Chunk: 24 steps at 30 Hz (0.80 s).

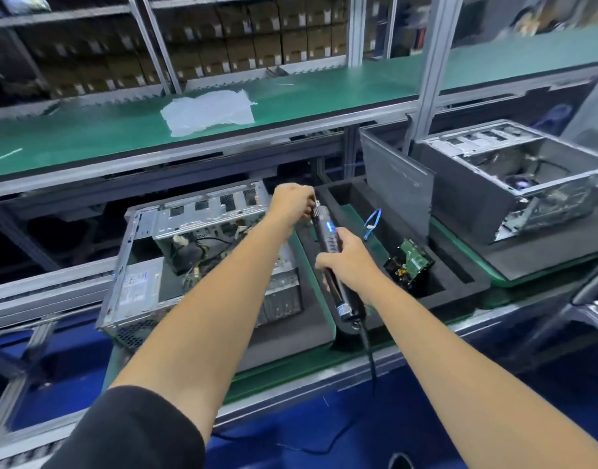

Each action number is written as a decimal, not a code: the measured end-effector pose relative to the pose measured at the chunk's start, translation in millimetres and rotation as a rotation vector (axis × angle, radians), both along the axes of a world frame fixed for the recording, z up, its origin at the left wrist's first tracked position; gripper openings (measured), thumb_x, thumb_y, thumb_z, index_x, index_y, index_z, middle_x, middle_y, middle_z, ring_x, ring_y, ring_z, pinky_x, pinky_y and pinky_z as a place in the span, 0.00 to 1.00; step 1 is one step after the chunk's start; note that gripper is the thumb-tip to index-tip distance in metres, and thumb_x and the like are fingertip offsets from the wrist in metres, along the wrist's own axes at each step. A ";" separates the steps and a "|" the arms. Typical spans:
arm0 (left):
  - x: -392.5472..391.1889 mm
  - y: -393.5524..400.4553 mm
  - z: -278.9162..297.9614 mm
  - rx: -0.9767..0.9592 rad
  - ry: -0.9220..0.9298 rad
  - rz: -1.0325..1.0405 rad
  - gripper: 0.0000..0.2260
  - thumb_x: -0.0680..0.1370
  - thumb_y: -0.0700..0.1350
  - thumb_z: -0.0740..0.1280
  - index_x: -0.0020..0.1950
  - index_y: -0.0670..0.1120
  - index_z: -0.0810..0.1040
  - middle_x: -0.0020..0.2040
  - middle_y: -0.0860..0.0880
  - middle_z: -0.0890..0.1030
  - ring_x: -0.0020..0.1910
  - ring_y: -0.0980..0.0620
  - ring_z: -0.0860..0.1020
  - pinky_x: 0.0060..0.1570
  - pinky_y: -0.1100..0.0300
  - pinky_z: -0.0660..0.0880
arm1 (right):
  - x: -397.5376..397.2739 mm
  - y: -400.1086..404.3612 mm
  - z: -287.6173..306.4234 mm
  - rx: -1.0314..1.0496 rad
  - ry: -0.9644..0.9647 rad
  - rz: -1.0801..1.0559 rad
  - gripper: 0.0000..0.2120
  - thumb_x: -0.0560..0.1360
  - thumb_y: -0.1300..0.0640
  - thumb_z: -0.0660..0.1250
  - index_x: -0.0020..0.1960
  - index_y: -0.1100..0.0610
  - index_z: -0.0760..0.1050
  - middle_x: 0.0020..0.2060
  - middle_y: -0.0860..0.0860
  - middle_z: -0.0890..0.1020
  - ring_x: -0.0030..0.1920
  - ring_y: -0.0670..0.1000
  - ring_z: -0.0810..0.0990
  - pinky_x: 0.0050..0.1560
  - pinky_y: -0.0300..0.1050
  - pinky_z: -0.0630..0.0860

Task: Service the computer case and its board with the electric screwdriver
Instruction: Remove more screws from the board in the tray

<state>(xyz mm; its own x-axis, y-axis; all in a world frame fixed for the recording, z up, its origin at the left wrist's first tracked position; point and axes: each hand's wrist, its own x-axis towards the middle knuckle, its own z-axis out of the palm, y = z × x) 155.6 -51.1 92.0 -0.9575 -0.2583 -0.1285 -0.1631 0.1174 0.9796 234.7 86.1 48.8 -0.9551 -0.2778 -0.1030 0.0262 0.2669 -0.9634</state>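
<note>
1. Two hands hold one electric screwdriver (328, 252) above the counter (290, 367), between the open computer case (145, 265) and a black foam tray (460, 282).
2. The right hand (346, 262) has its fingers wrapped round the middle of the screwdriver body, with the tool tilted and its tip pointing up and away.
3. The left hand (292, 203) pinches the tip end of the screwdriver with curled fingers.
4. A black cord (368, 350) hangs from the lower end of the tool.
5. The computer case lies on a dark mat, open side up, to the left of the hands.
6. A green board (414, 258) and a blue cable (372, 221) lie in the foam tray.
7. A second case (514, 181) stands to the right.
8. A plastic bag (207, 111) lies on the green shelf (87, 130) above.
</note>
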 end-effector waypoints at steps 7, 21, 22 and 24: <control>-85.1 75.4 -65.6 -0.559 -0.047 -0.150 0.10 0.74 0.38 0.60 0.31 0.42 0.69 0.28 0.44 0.71 0.27 0.49 0.68 0.32 0.59 0.68 | -101.1 80.2 -59.5 0.097 -0.106 -0.003 0.20 0.71 0.61 0.70 0.62 0.60 0.71 0.51 0.57 0.79 0.46 0.57 0.79 0.47 0.50 0.74; -85.8 99.3 -220.8 -1.509 -0.455 -0.687 0.06 0.75 0.39 0.62 0.50 0.45 0.75 0.52 0.44 0.80 0.52 0.44 0.78 0.46 0.55 0.64 | -166.8 110.1 -147.7 0.170 -0.275 0.182 0.16 0.71 0.64 0.70 0.55 0.59 0.69 0.39 0.51 0.72 0.34 0.49 0.69 0.34 0.42 0.66; -85.6 99.0 -225.2 -1.522 -0.460 -0.702 0.06 0.75 0.38 0.62 0.51 0.44 0.75 0.53 0.43 0.79 0.52 0.44 0.77 0.46 0.56 0.64 | -168.3 109.9 -150.8 0.161 -0.284 0.181 0.17 0.71 0.64 0.70 0.56 0.59 0.69 0.40 0.52 0.72 0.35 0.50 0.69 0.34 0.42 0.67; -83.3 98.5 -232.3 -1.580 -0.449 -0.743 0.08 0.75 0.37 0.62 0.52 0.44 0.75 0.55 0.43 0.79 0.51 0.44 0.78 0.43 0.57 0.64 | -169.7 111.1 -157.5 0.132 -0.300 0.158 0.18 0.70 0.64 0.70 0.58 0.59 0.70 0.42 0.54 0.74 0.36 0.51 0.70 0.36 0.43 0.68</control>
<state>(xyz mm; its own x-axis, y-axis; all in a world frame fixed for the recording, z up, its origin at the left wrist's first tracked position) 72.3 47.5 -140.4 -0.8832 0.0410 -0.4672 0.1600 0.9628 -0.2179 65.0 197.2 -108.7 -0.8232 -0.3856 -0.4166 0.2507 0.4115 -0.8763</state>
